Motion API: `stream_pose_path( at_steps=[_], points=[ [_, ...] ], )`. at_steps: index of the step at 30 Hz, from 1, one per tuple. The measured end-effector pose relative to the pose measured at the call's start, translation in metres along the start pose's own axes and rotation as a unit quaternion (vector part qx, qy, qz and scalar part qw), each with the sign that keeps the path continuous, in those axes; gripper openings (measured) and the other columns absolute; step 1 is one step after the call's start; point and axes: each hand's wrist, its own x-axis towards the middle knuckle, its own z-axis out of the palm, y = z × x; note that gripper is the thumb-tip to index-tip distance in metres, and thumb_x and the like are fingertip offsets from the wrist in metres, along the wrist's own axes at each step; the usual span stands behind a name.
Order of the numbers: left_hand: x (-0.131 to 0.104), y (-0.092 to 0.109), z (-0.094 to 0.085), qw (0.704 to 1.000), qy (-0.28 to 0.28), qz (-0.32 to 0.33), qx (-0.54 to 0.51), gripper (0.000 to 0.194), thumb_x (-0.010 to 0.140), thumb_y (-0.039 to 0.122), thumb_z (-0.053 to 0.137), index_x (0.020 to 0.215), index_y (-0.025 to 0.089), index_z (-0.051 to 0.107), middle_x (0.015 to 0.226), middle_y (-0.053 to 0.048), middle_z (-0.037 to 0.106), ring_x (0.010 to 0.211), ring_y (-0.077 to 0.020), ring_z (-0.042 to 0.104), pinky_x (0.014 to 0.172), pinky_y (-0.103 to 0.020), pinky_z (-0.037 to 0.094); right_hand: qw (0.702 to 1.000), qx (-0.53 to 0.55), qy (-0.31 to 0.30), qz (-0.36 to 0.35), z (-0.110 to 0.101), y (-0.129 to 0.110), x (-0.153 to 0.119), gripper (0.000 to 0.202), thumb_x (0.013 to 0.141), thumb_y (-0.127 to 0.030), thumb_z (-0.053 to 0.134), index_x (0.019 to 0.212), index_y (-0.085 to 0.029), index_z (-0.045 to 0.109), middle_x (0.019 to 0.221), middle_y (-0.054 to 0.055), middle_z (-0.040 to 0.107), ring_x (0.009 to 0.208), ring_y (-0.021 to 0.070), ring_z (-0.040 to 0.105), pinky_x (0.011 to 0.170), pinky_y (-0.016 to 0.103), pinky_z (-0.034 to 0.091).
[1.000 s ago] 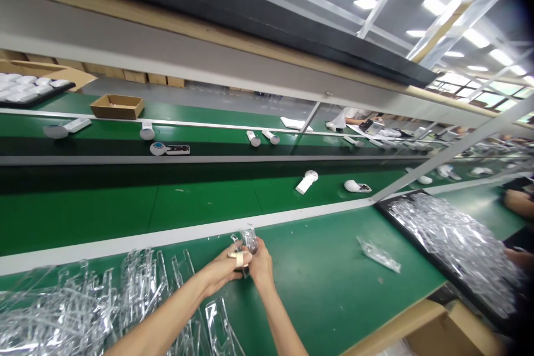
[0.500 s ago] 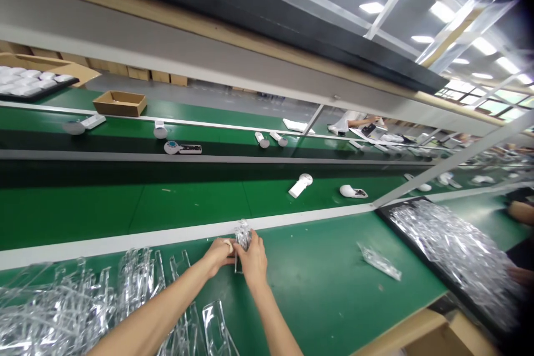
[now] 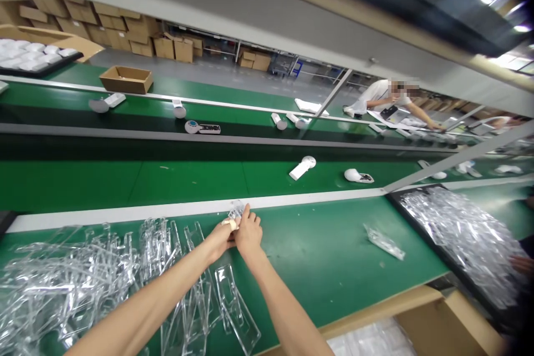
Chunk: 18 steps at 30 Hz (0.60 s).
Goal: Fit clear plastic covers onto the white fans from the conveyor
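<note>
Close together over the green bench, my left hand point(image 3: 220, 239) and my right hand point(image 3: 249, 232) are both closed on a small clear plastic part point(image 3: 237, 208). Its far end shows past the fingers; the rest is hidden by them. A pale wrap or finger cot covers one left finger. Nearest to my left arm is a pile of clear plastic frames point(image 3: 79, 283). One long clear frame point(image 3: 237, 308) lies just below my hands. Off to the right lies a bagged clear part point(image 3: 384, 242), by itself on the bench.
A black tray point(image 3: 434, 239) heaped with clear bagged parts stands at the right, above an open carton point(image 3: 454, 317). White handheld devices point(image 3: 303, 168) lie on the green conveyor point(image 3: 200, 183). A co-worker point(image 3: 381, 97) works across the line. A slanted metal post point(image 3: 450, 158) crosses the right side.
My view has tilted down and shifted, so the floor, stacked cartons and co-worker show more. Both hands still hold the clear part; my right hand now covers more of it.
</note>
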Motion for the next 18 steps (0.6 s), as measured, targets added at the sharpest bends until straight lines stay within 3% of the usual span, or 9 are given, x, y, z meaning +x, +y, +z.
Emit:
stream_pose_path(
  at_steps=[6, 11, 15, 18],
  points=[
    [0.01, 0.008, 0.012, 0.999, -0.006, 0.028, -0.032, 0.034, 0.074, 0.04, 0.065, 0.096, 0.014, 0.058, 0.085, -0.004, 0.063, 0.066, -0.0102, 0.054, 0.067, -0.023, 0.043, 1.0, 0.016, 0.023, 0.006, -0.002, 0.016, -0.015, 0.061, 0.085, -0.03, 0.049, 0.137, 0.0, 0.033, 0.114, 0.024, 0.056, 0.101, 0.0354, 0.051, 0.078, 0.041, 0.043],
    [0.012, 0.008, 0.018, 0.999, -0.028, 0.026, -0.025, 0.043, 0.07, 0.046, 0.068, 0.098, 0.015, 0.058, 0.09, -0.006, 0.064, 0.067, -0.0109, 0.054, 0.067, -0.023, 0.043, 0.997, 0.058, 0.05, 0.016, 0.006, 0.029, -0.026, 0.054, 0.089, -0.027, 0.04, 0.137, -0.003, 0.033, 0.124, 0.024, 0.05, 0.106, 0.0354, 0.048, 0.083, 0.045, 0.04],
    [0.018, 0.017, 0.014, 0.999, -0.031, 0.008, 0.008, 0.048, 0.064, 0.049, 0.072, 0.095, 0.015, 0.059, 0.094, -0.01, 0.064, 0.077, -0.0182, 0.058, 0.072, -0.03, 0.045, 0.99, 0.124, 0.064, 0.008, 0.005, 0.033, -0.018, 0.052, 0.089, -0.026, 0.038, 0.136, -0.004, 0.037, 0.12, 0.024, 0.051, 0.106, 0.0366, 0.046, 0.087, 0.05, 0.037],
    [0.021, 0.023, 0.006, 0.999, 0.0, 0.007, 0.038, 0.056, 0.06, 0.05, 0.074, 0.1, 0.015, 0.058, 0.116, -0.016, 0.058, 0.102, -0.0273, 0.054, 0.082, -0.035, 0.043, 0.978, 0.197, 0.074, 0.013, 0.0, 0.038, -0.012, 0.046, 0.086, -0.023, 0.041, 0.128, -0.007, 0.048, 0.111, 0.021, 0.055, 0.106, 0.036, 0.046, 0.091, 0.052, 0.033]
  ],
)
